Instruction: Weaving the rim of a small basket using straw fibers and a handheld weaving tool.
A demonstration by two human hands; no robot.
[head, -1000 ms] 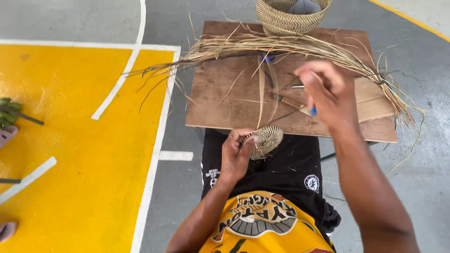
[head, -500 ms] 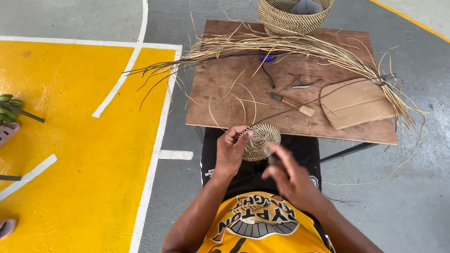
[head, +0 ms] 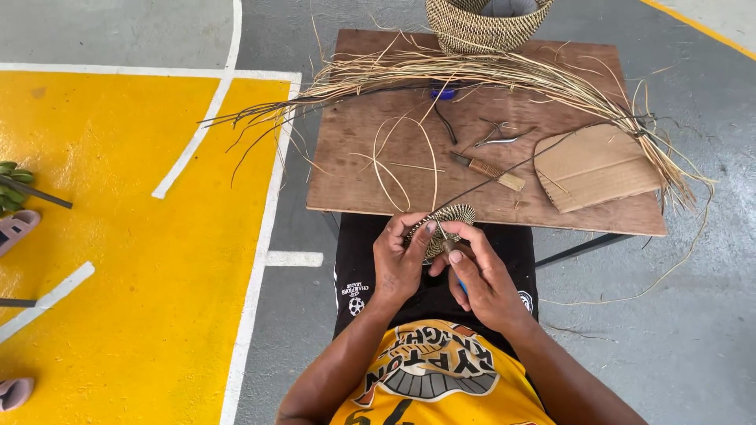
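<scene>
My left hand (head: 399,261) grips a small round woven disc (head: 450,222) of pale and dark straw, held over my lap just below the near edge of the wooden board (head: 370,157). My right hand (head: 482,277) is closed on a thin tool with a dark handle (head: 452,244), its metal tip touching the disc. A long dark strand (head: 520,164) runs from the disc up and to the right across the board.
On the board lie a long bundle of straw (head: 504,75), a woven basket (head: 484,24) at the far edge, a cardboard piece (head: 594,167), small pliers (head: 500,135), a wooden-handled tool (head: 488,169) and loose looped straws (head: 402,161). Sandals (head: 16,228) sit on the yellow floor at left.
My right hand came down from above the board to the disc in my lap, now holding the thin tool against it. The left hand stayed on the disc.
</scene>
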